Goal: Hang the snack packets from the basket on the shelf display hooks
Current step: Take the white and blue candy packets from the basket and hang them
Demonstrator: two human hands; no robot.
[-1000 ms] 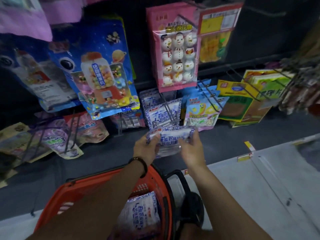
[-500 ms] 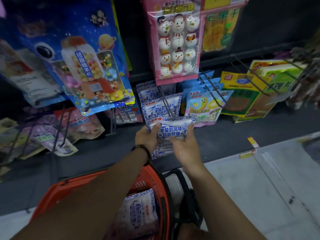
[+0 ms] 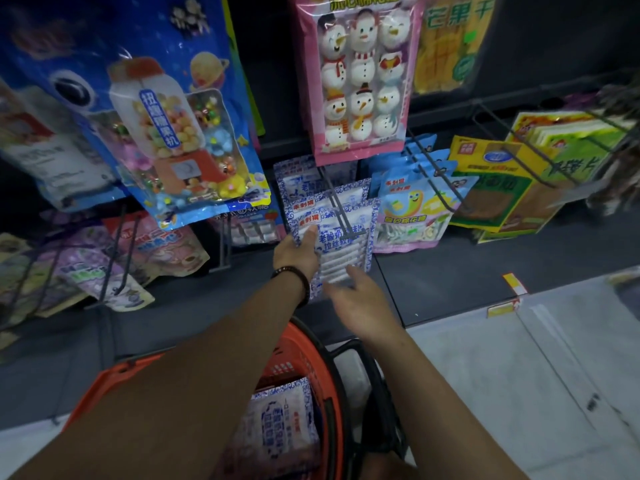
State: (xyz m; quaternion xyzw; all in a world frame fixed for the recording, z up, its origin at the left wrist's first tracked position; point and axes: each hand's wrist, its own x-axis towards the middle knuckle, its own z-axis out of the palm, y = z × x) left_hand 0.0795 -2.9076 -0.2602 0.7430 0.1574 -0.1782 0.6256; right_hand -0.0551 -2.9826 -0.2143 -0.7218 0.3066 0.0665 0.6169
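Hanging: blue-white packet (image 3: 343, 244) looks threaded on the hook (image 3: 341, 216), over the shelf's (image 3: 450, 271) middle.
Left hand (image 3: 294, 252): fingers (image 3: 310, 233) touch its left edge; grip unclear.
Right hand (image 3: 363, 301): fingers wide, empty.
Next: likely the spare packet (image 3: 277, 427) from the basket (image 3: 311, 355).

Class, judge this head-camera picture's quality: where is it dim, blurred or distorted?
Head view: shelf dim, pale floor brighter; right hand smeared by blur, left hand sharper against the blue-white packet; wide-angle lens bows the shelf's edge; far-left packets soft.

The hung packets (image 3: 341, 247) sit on the hook (image 3: 341, 209), above the basket (image 3: 104, 386) holding a loose packet (image 3: 277, 424)
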